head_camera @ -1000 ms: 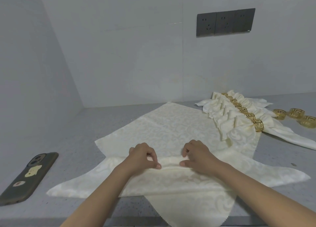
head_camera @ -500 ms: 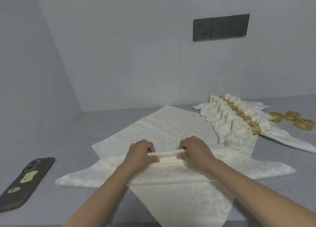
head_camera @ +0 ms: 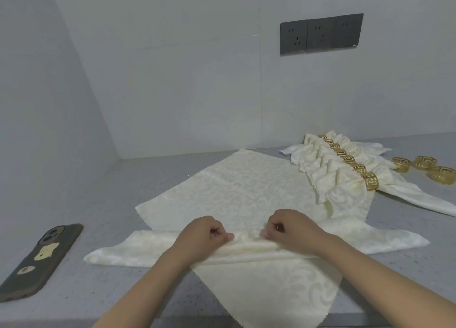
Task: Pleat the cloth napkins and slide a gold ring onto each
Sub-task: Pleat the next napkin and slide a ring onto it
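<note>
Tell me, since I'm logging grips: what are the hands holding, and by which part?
Both the left hand and the right hand pinch the cream napkin at its gathered pleat fold, near the fold's middle.

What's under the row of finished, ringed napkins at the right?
The finished napkins lie partly on the right corner of the spread napkin and partly on the grey countertop. Whatever lies beneath the pile's middle is covered.
</note>
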The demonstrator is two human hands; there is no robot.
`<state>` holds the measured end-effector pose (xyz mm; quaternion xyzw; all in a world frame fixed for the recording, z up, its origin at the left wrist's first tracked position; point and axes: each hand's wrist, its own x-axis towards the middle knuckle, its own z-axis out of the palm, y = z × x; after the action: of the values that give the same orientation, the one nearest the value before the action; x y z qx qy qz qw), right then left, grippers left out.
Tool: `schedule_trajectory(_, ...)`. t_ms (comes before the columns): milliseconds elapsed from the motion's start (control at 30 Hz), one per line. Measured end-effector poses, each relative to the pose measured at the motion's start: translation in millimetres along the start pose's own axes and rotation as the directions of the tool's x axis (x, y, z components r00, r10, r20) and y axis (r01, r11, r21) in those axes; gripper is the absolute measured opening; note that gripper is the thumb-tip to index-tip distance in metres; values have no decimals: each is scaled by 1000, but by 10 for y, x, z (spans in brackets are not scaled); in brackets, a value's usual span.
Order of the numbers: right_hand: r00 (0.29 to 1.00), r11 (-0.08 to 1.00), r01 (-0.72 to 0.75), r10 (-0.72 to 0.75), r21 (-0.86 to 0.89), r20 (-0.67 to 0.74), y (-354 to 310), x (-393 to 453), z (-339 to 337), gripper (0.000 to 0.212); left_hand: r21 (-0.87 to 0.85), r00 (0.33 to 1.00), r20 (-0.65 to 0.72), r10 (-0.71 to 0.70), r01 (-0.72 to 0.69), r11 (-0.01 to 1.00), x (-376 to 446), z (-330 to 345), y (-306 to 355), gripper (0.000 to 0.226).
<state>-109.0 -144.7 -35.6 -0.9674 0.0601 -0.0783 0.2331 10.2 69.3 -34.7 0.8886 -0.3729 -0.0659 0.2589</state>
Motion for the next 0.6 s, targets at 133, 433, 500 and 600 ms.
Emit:
schedule_trajectory(133, 999, 997, 43, -44, -59, -17, -19, 28, 117, 27, 143, 995, -53, 88, -80, 987, 30, 118, 19, 25)
schedule_trajectory(433, 993, 990, 113, -109, -88, 45, 8, -163, 293, 46, 248, 976, 119, 182, -207, 946, -167, 365, -5, 50)
schedule_trajectory(500, 992, 985, 119, -112, -128, 63, 16, -237, 343, 47, 324, 975, 153, 164, -206, 923, -236, 376, 10, 57)
schedule_trajectory(600, 989, 977, 128, -114, -171, 89, -6, -322, 365, 67, 371, 972, 170, 165, -218, 902, -334, 376, 26, 82)
